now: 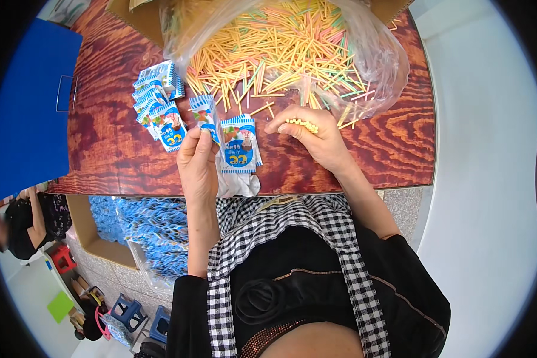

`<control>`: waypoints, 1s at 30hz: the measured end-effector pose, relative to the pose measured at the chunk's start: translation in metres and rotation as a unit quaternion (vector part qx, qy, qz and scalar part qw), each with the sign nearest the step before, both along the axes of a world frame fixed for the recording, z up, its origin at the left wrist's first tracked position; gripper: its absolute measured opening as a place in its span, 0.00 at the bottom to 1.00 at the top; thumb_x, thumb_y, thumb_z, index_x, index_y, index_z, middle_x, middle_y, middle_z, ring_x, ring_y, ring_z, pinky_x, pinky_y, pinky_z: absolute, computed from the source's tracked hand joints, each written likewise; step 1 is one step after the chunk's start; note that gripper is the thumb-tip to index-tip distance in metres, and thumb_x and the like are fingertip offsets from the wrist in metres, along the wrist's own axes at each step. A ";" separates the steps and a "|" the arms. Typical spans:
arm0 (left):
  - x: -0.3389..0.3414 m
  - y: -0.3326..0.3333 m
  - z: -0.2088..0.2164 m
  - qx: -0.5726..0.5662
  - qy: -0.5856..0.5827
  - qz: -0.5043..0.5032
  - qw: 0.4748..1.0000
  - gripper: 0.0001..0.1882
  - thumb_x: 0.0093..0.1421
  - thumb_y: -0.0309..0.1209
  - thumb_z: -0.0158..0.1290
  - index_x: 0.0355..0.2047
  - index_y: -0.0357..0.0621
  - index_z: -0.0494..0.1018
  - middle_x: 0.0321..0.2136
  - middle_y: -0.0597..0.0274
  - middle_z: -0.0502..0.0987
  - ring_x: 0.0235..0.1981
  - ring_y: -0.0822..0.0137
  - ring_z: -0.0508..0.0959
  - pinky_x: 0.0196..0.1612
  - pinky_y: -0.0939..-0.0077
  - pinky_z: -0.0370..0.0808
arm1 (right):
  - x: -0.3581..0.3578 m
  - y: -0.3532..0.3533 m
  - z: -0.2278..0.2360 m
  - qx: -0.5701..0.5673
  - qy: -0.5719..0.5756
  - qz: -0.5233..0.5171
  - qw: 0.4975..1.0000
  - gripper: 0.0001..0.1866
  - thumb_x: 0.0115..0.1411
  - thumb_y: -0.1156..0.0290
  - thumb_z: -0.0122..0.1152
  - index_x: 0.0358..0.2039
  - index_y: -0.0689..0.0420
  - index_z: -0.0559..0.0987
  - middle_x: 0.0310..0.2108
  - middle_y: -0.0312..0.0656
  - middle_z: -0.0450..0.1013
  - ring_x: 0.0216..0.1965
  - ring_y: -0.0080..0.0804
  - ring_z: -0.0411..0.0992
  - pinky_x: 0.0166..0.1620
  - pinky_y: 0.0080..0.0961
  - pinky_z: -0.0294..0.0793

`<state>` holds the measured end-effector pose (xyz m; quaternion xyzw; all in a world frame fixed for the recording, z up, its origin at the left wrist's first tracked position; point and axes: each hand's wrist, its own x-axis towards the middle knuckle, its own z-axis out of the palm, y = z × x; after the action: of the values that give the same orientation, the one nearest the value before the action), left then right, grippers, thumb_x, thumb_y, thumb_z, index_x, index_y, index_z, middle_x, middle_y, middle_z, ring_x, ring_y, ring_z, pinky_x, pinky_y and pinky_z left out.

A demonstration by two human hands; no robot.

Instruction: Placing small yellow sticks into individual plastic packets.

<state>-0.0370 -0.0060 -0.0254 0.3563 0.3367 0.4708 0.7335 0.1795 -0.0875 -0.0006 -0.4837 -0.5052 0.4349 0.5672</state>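
My left hand (pixel 198 156) pinches a small blue-and-white packet (pixel 203 112) upright between thumb and fingers. My right hand (pixel 323 142) is closed round a bundle of thin yellow sticks (pixel 303 124), whose ends show above the thumb. Between the hands, a short stack of printed packets (pixel 238 146) lies on a crumpled white cloth or wrapper (pixel 238 186) at the table edge. Left of my left hand, several more packets (pixel 161 113) overlap in a pile. Beyond both hands spreads a large heap of yellow, pink and green sticks (pixel 268 48).
A clear plastic bag (pixel 385 74) surrounds the heap, with a cardboard box (pixel 138 22) behind it. Loose sticks lie on the wood-grain table (pixel 394 149). Below the table, a carton (pixel 101 247) holds many blue packets (pixel 155 227). Another person (pixel 30 221) is at far left, near blue stools (pixel 128 310).
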 end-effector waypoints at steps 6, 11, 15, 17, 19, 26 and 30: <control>0.003 -0.006 0.003 0.005 0.006 -0.021 1.000 0.06 0.62 0.24 0.50 0.39 0.39 0.74 0.35 0.64 0.78 0.35 0.74 0.77 0.40 0.79 0.73 | -0.003 0.000 0.004 -0.002 -0.019 -0.001 1.000 0.06 0.59 0.79 0.55 0.34 0.65 0.79 0.34 0.41 0.77 0.37 0.26 0.73 0.41 0.21 0.72; 0.004 -0.006 0.013 0.075 0.022 -0.007 0.997 0.06 0.62 0.21 0.50 0.39 0.35 0.74 0.36 0.64 0.76 0.37 0.74 0.75 0.43 0.79 0.71 | -0.004 0.001 0.008 0.010 -0.043 0.001 0.999 0.06 0.58 0.79 0.55 0.34 0.65 0.78 0.33 0.41 0.76 0.37 0.28 0.74 0.42 0.22 0.72; 0.002 -0.003 0.020 0.114 0.076 -0.015 0.990 0.06 0.61 0.19 0.49 0.38 0.33 0.74 0.38 0.64 0.75 0.39 0.76 0.73 0.44 0.81 0.69 | -0.006 0.003 0.005 0.026 -0.056 0.003 0.998 0.06 0.58 0.79 0.56 0.34 0.65 0.78 0.33 0.42 0.76 0.37 0.30 0.74 0.43 0.24 0.71; 0.004 -0.003 0.026 0.119 0.084 -0.014 0.989 0.06 0.61 0.19 0.49 0.37 0.32 0.73 0.38 0.64 0.74 0.39 0.76 0.72 0.44 0.82 0.68 | -0.007 0.003 0.005 0.051 -0.069 -0.004 0.996 0.04 0.58 0.77 0.57 0.33 0.64 0.77 0.31 0.42 0.76 0.35 0.32 0.74 0.40 0.25 0.72; 0.005 -0.005 0.030 0.133 0.068 -0.019 0.989 0.06 0.60 0.19 0.49 0.38 0.32 0.73 0.38 0.63 0.75 0.40 0.75 0.73 0.45 0.81 0.68 | -0.007 0.004 0.005 0.052 -0.069 -0.006 0.996 0.04 0.58 0.77 0.57 0.33 0.64 0.77 0.31 0.42 0.76 0.35 0.32 0.74 0.40 0.25 0.72; -0.010 0.005 0.038 0.125 0.035 -0.001 0.992 0.06 0.60 0.18 0.50 0.37 0.32 0.73 0.36 0.65 0.74 0.37 0.75 0.73 0.44 0.81 0.68 | -0.005 0.002 0.006 0.045 -0.076 0.007 0.996 0.05 0.57 0.79 0.57 0.34 0.64 0.79 0.33 0.40 0.77 0.38 0.30 0.74 0.43 0.25 0.71; -0.010 0.011 0.048 0.141 0.134 -0.032 0.980 0.05 0.59 0.18 0.51 0.36 0.33 0.73 0.31 0.68 0.70 0.31 0.79 0.68 0.38 0.86 0.64 | -0.007 0.001 0.005 0.038 -0.067 0.006 0.997 0.05 0.57 0.79 0.57 0.34 0.64 0.79 0.33 0.40 0.77 0.38 0.30 0.74 0.43 0.25 0.71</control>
<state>-0.0468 0.0050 0.0222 0.5266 0.3504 0.4383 0.6386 0.1730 -0.0860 0.0045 -0.4870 -0.5608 0.3857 0.5474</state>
